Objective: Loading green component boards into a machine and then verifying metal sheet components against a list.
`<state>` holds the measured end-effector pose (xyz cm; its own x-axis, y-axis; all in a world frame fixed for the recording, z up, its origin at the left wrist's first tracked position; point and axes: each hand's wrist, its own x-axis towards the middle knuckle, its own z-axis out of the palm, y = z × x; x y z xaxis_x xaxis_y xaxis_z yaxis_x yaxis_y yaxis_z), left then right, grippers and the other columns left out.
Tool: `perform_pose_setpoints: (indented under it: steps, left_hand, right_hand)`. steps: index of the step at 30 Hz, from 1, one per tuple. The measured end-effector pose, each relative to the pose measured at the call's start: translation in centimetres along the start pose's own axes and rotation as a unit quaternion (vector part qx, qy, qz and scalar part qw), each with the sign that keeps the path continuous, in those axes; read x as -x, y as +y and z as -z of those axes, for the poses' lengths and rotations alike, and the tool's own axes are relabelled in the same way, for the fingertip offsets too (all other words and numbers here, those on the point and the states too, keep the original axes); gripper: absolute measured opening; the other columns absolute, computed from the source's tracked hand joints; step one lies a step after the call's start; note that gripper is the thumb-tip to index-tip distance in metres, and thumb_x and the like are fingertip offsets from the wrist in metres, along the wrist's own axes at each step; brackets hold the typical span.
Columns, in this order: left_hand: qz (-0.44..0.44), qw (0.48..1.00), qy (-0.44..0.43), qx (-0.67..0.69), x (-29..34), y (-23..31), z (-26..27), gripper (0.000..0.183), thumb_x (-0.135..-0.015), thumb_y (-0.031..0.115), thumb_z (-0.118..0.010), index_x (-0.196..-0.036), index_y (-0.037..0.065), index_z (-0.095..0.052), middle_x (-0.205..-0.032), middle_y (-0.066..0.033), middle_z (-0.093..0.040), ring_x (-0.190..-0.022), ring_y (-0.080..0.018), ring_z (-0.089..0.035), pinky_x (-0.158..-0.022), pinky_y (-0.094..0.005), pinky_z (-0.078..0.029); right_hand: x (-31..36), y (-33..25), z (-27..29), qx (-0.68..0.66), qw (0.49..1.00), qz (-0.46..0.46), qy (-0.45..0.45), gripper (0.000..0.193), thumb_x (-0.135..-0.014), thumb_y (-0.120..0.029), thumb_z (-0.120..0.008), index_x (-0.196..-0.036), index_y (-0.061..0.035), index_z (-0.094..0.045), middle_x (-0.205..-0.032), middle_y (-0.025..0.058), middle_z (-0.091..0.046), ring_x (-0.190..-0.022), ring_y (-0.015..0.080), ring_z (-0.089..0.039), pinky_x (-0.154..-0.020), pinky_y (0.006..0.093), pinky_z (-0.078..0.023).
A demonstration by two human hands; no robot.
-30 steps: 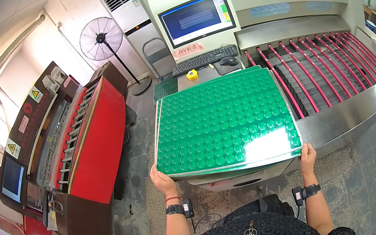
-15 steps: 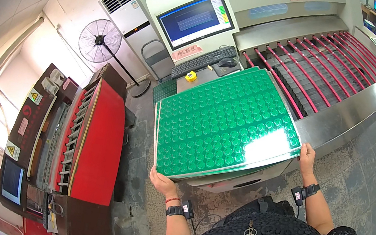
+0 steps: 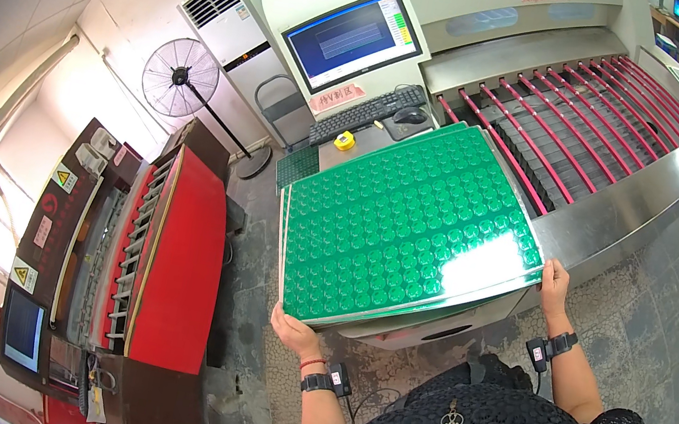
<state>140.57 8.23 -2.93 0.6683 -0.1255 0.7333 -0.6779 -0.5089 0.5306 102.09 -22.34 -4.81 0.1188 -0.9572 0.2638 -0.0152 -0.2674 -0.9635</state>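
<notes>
A large green circuit board panel [image 3: 391, 230], covered in rows of round outlines, lies in front of me on a stand beside the roller machine. Pale edges under it show at least one more sheet below. My left hand [image 3: 294, 332] grips its near left corner, fingers closed at the edge. At the near right corner, my right hand [image 3: 555, 284] is closed on the edge too, thumb on top. The fingers beneath the panel are hidden.
A monitor [image 3: 353, 40], keyboard [image 3: 366, 115], mouse [image 3: 410, 115] and yellow tape measure [image 3: 344, 140] sit beyond the panel. Right of it runs a machine bed with red rods [image 3: 546, 121]. Leftward stand a fan [image 3: 181, 76] and a red-covered machine [image 3: 183, 262].
</notes>
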Motion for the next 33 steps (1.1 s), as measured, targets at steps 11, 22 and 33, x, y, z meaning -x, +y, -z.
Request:
perform_pose_setpoints:
  steps: [11, 22, 33]
  left_hand:
    - [0.000, 1.000, -0.002, 0.007, 0.15, 0.28, 0.02, 0.039, -0.091, 0.020, -0.031, -0.109, -0.005, -0.054, -0.110, -0.0205, -0.054, -0.103, -0.0357, -0.049, -0.092, -0.0427, -0.038]
    - [-0.001, 1.000, -0.001, 0.007, 0.13, -0.02, 0.03, 0.039, -0.091, 0.020, -0.031, -0.109, -0.005, -0.054, -0.110, -0.0207, -0.053, -0.103, -0.0358, -0.049, -0.091, -0.0424, -0.038]
    - [0.003, 1.000, -0.003, 0.006, 0.11, 0.07, -0.06, 0.040, -0.091, 0.022, -0.030, -0.109, -0.004, -0.054, -0.110, -0.0203, -0.054, -0.103, -0.0354, -0.050, -0.091, -0.0423, -0.038]
  right_hand:
    - [0.12, 0.08, 0.18, -0.007, 1.000, -0.002, -0.001, 0.033, -0.090, -0.020, -0.046, -0.061, -0.0070, -0.037, -0.053, -0.0026, -0.035, -0.044, 0.0053, -0.038, -0.040, 0.0219, -0.033]
    - [0.19, -0.42, -0.01, -0.001, 1.000, -0.005, 0.004, 0.034, -0.091, -0.021, -0.045, -0.062, -0.0062, -0.037, -0.052, -0.0027, -0.035, -0.043, 0.0054, -0.037, -0.040, 0.0225, -0.033]
    - [0.14, -0.35, 0.02, -0.002, 1.000, 0.005, 0.005, 0.034, -0.091, -0.019, -0.045, -0.061, -0.0064, -0.036, -0.052, -0.0027, -0.034, -0.043, 0.0051, -0.037, -0.039, 0.0226, -0.033]
